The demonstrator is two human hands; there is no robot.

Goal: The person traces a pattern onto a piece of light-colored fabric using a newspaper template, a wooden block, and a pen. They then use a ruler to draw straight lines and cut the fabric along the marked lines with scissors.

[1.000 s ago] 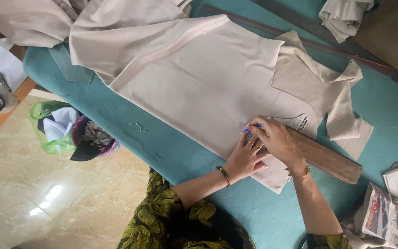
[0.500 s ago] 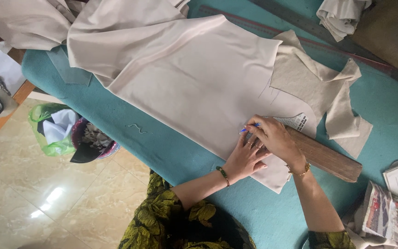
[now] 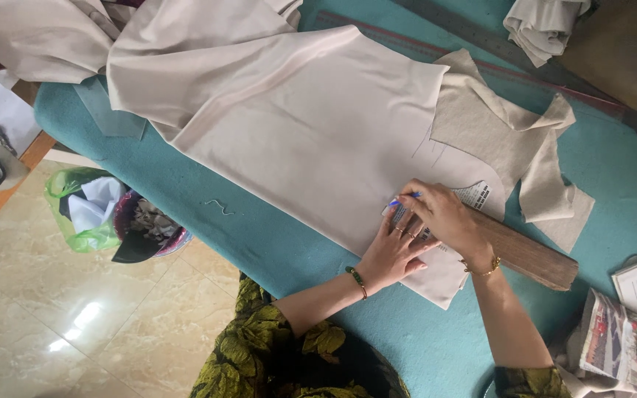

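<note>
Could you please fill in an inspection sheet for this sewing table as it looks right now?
Surface: teal padded table, mostly covered by cloth.
Job's things: beige fabric spread flat; newsprint pattern piece on it; wooden ruler lying across the fabric's edge; blue pen.
Clutter: folded cloth at the far edge; newspapers at the right; thread scrap.
Hands: left hand pressed flat on the pattern; right hand holds the pen tip to the fabric.
Cables: nothing seen.
Surroundings: tiled floor; scrap bin with a green bag.
</note>
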